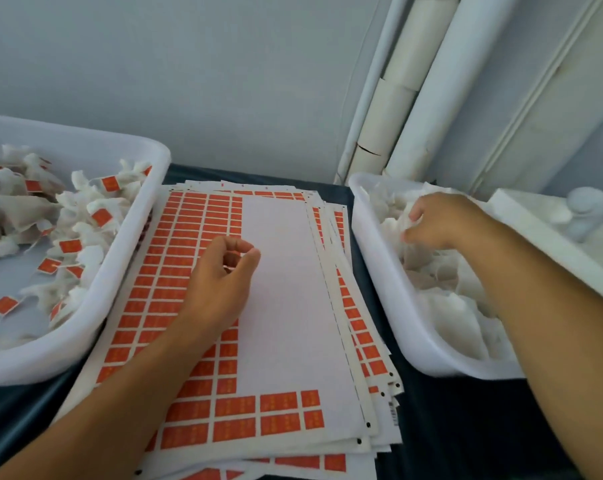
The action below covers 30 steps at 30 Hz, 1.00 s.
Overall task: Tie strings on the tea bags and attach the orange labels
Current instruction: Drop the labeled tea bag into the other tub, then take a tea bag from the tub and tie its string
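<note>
The left hand (220, 278) hovers over the sheet of orange labels (203, 306) at centre, thumb and forefinger curled together (whether they pinch anything, I cannot tell). At 3 o'clock, the right hand (435, 220) grips unlabelled tea bags (442, 282) in the right bin (390, 306); labelled bags (68, 223) lie at 9 o'clock.

A small hand-packing workplace.
Sticker sheets (258, 306) lie stacked on a dark table (449, 427), between two white bins (373, 258) of tea bags (33, 206).

label sheets (276, 271) open, flanked by left tub (127, 271), right tub (379, 271)
</note>
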Each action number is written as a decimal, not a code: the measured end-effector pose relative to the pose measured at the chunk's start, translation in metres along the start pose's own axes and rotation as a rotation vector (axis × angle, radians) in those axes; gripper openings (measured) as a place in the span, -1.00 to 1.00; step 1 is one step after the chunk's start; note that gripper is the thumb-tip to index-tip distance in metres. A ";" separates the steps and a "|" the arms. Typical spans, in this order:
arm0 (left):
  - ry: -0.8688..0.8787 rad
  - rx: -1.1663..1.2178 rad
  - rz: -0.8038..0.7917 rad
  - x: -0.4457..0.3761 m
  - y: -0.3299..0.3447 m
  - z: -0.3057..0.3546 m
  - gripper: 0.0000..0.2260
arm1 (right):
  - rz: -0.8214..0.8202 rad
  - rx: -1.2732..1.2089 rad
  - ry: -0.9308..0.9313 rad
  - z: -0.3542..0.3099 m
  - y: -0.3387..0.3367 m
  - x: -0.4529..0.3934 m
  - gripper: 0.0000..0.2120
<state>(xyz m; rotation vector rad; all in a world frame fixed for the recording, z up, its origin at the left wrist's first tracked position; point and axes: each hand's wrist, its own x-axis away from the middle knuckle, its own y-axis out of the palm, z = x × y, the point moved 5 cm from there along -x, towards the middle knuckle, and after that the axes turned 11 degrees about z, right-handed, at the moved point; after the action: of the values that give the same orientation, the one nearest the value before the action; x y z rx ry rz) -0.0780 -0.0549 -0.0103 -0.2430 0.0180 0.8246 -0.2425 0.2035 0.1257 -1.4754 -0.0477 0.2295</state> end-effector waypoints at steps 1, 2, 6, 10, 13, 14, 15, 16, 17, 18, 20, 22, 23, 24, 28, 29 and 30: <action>-0.005 -0.001 -0.005 0.000 0.000 0.001 -0.89 | -0.026 -0.005 0.005 0.003 0.009 0.000 -0.67; -0.006 -0.005 -0.007 0.000 0.001 0.001 -0.89 | -0.026 -0.013 0.009 0.005 0.016 -0.002 -0.73; 0.006 -0.003 -0.004 0.000 0.000 0.000 -0.88 | 0.146 -0.083 0.036 0.006 0.025 -0.012 -0.75; 0.008 0.011 -0.004 0.000 -0.001 -0.001 -0.90 | 0.200 -0.154 0.026 0.000 0.023 -0.012 -0.81; 0.011 0.020 -0.005 0.000 0.000 -0.001 -0.91 | 0.162 -0.105 0.038 0.000 0.021 -0.011 -0.87; 0.013 0.019 -0.007 0.000 0.000 -0.002 -0.91 | 0.172 -0.102 0.056 0.000 0.019 -0.010 -0.89; 0.012 0.020 -0.009 0.000 0.001 -0.001 -0.92 | 0.183 -0.095 0.076 0.000 0.017 -0.009 -0.89; 0.013 0.021 -0.010 0.000 0.001 -0.002 -0.92 | 0.198 -0.079 0.088 0.001 0.016 -0.008 -0.88; 0.012 0.022 -0.011 0.000 0.001 -0.002 -0.92 | 0.208 -0.062 0.096 0.001 0.013 -0.007 -0.83; 0.011 0.022 -0.013 0.000 0.001 -0.001 -0.92 | 0.213 -0.046 0.093 0.002 0.011 -0.007 -0.80; 0.010 0.025 -0.017 0.000 0.001 -0.001 -0.92 | 0.209 -0.025 0.091 0.004 0.008 -0.006 -0.81; 0.010 0.029 -0.017 0.000 0.000 -0.001 -0.92 | 0.220 -0.041 0.101 0.006 0.005 -0.005 -0.82; 0.008 0.030 -0.016 0.000 0.000 -0.001 -0.92 | 0.240 -0.053 0.109 0.007 0.003 -0.004 -0.81; 0.007 0.030 -0.016 0.000 0.000 0.000 -0.92 | 0.274 -0.066 0.108 0.007 -0.001 -0.002 -0.82; 0.000 0.022 -0.017 0.001 -0.001 0.000 -0.92 | 0.429 -0.103 0.067 0.006 -0.031 0.005 -0.84; -0.001 0.023 -0.015 0.002 -0.001 0.001 -0.91 | 0.471 -0.122 0.046 0.002 -0.041 0.009 -0.79; -0.003 0.024 -0.014 0.002 -0.001 0.001 -0.91 | 0.531 -0.148 0.008 -0.005 -0.053 0.015 -0.76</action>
<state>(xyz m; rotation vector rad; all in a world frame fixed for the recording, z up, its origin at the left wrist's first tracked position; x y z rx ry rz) -0.0761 -0.0540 -0.0090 -0.2188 0.0236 0.8104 -0.2209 0.1975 0.1761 -1.6151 0.3447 0.6608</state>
